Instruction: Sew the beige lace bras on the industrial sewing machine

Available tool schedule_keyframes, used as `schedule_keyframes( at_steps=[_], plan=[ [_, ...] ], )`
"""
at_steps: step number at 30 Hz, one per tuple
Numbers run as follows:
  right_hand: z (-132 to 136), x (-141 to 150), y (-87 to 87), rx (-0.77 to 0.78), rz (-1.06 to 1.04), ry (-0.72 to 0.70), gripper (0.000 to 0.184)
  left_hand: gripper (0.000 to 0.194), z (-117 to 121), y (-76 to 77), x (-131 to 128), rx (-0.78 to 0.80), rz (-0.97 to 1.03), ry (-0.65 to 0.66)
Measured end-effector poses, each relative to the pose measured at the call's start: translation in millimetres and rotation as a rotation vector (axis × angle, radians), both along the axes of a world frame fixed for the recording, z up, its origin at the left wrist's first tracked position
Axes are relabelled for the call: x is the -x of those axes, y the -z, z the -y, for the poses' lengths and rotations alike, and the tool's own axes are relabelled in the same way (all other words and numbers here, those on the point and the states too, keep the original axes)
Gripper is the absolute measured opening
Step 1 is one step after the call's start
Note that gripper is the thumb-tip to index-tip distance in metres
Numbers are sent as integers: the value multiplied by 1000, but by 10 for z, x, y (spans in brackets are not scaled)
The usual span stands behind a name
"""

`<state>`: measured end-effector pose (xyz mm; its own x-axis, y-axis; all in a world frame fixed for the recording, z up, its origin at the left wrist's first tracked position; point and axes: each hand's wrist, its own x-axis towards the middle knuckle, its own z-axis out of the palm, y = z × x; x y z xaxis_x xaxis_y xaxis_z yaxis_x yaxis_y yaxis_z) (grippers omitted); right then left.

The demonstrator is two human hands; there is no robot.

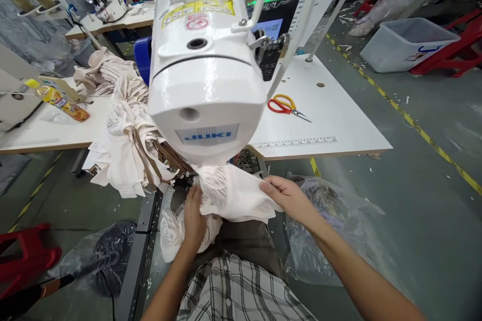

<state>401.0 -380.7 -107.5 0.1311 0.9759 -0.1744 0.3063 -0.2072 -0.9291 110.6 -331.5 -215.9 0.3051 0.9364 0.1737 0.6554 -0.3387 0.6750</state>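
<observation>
A cream lace garment piece [241, 193] stretches between my hands, its upper edge running under the head of a white sewing machine [207, 85]. My right hand [284, 193] pinches the piece's right end between thumb and fingers. At the left end, my left hand [195, 210] is closed on the fabric, close beside the machine's needle area; its fingertips are partly hidden. The needle and presser foot are hidden behind the machine head. More cream lace fabric [171, 235] hangs below my left hand, over my lap.
Piled lace pieces [128, 125] drape over the table edge on the left, near a yellow-capped drink bottle [58, 100]. Red-and-yellow-handled scissors [284, 105] lie on the white tabletop [350, 115]. Plastic bags [327, 225] and a translucent bin [406, 45] stand on the floor at right.
</observation>
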Motion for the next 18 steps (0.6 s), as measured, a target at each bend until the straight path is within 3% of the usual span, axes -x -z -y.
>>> schedule_keyframes(
  at_steps=[2, 4, 7, 9, 12, 15, 18],
  plan=[
    [130, -260, 69, 74, 91, 66, 42, 72, -25, -109, 100, -136, -62, -36],
    [263, -576, 202, 171, 278, 109, 42, 73, 36, -140, 73, -194, -132, 20],
    [397, -946, 452, 391, 668, 39, 33, 66, 198, -62, -50, -51, -208, 286],
    [406, -976, 610, 430, 820, 18, 30, 59, 267, 11, -6, 91, -249, 310],
    [281, -632, 782, 173, 769, 7, 44, 42, 239, 78, 406, 227, -374, -6],
    [69, -7, 838, -76, 527, -109, 45, 41, 139, 93, 1014, 327, -541, -304],
    [-77, 643, 803, -142, 319, -295, 39, 35, 139, 85, 1418, 510, -667, -361]
  ],
)
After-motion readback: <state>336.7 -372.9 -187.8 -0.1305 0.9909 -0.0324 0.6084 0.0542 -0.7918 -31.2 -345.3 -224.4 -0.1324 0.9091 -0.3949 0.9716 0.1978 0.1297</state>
